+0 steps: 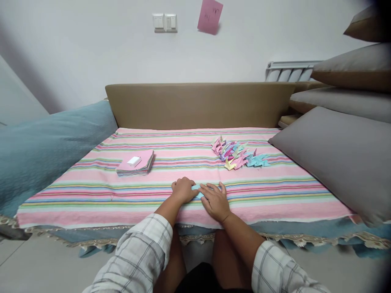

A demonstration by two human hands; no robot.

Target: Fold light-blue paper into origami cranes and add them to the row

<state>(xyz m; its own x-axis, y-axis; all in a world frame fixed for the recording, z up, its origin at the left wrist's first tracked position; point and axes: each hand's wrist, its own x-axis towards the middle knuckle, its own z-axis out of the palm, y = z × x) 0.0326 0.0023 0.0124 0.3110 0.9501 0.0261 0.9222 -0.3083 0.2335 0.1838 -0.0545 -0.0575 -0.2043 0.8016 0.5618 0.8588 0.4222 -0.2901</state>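
Note:
A small piece of light blue folded paper [198, 194] lies on the striped cloth near the front edge, mostly covered by both hands. My left hand [183, 190] has its fingers curled, with the thumb pressed on the left end of the paper. Across the paper's right side rests my right hand [215, 202], its fingers spread and nearly flat. Beyond it sits a cluster of folded paper cranes [231, 154] in pink, yellow, purple and blue. To the left stands a stack of square paper [143, 162], pink on top, with a small white object [134, 161] lying on it.
The striped cloth [171, 158] covers the seat, with a brown backrest [198, 106] behind. A blue covered armrest [76, 134] bounds the left. Grey cushions [342, 162] are piled on the right. A pink note [210, 17] and light switches [165, 23] are on the wall.

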